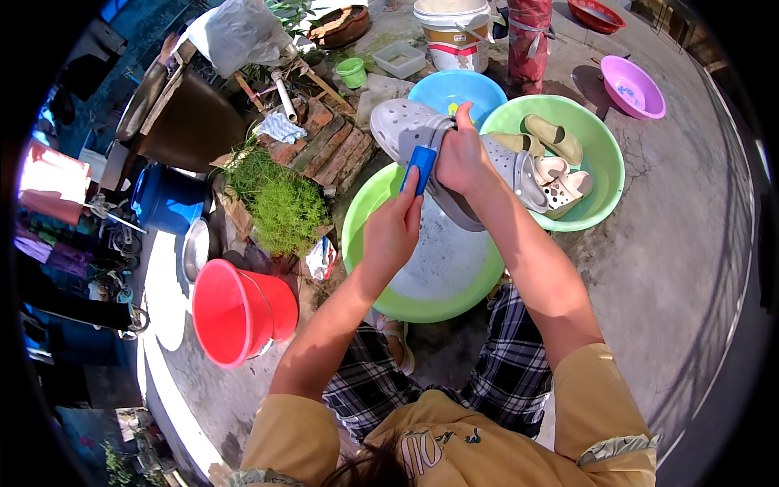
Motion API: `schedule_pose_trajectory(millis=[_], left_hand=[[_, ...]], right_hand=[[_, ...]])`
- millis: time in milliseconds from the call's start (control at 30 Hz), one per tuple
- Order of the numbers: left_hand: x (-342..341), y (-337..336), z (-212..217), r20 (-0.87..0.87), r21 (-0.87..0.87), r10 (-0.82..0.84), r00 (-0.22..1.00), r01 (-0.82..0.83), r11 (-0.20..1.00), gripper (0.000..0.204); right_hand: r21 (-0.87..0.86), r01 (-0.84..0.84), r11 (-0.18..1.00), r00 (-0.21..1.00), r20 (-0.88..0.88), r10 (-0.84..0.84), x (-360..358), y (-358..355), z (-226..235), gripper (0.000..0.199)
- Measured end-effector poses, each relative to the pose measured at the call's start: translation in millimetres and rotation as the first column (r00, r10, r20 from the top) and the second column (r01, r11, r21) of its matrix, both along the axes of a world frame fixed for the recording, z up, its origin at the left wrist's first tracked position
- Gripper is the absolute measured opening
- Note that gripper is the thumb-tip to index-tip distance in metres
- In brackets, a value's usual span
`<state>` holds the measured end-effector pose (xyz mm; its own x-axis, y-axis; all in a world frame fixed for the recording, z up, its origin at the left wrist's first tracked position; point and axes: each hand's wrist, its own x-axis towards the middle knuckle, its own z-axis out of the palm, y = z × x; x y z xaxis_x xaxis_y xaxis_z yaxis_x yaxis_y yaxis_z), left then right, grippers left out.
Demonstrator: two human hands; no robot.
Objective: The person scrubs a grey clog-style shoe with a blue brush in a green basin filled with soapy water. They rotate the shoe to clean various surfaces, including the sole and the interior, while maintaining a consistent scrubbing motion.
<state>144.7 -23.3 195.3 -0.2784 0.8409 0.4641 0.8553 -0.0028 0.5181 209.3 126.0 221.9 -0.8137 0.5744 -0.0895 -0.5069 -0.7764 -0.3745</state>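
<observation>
My left hand grips a small blue scrubbing brush and presses it against the side of a grey clog. My right hand is closed round the clog near its opening, thumb up, and holds it tilted over a green basin of cloudy, sudsy water. Just to the right, a second light green basin holds another grey clog, a pair of olive shoes and a pair of white clogs with dark spots. My right forearm passes close to its near edge.
A blue basin stands just behind. A red bucket is near my left knee, beside a metal bowl. Stacked bricks and a green plant border the left; a purple basin lies far right.
</observation>
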Motion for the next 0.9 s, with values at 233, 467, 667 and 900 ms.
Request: schedule_pose_trajectory(millis=[233,467,667,900], left_hand=[[-13,39,43,-0.057,0.060,0.105,0.993,-0.102,0.993,0.043],[-2,10,20,0.041,0.091,0.015,0.999,-0.018,0.996,0.042],[-5,7,30,-0.011,-0.016,0.018,1.000,-0.018,1.000,0.043],[-30,50,67,-0.061,0.039,0.093,0.994,-0.091,0.995,0.037]], right_hand=[[0.153,0.005,0.988,0.999,0.048,-0.012,-11,-21,8,0.091],[0.226,-0.010,0.974,0.998,-0.062,0.025,-1,-7,0,0.092],[0.234,-0.040,0.971,0.995,-0.081,0.061,8,-7,9,0.086],[0.414,-0.134,0.901,0.990,0.016,0.139,-13,-38,0,0.082]])
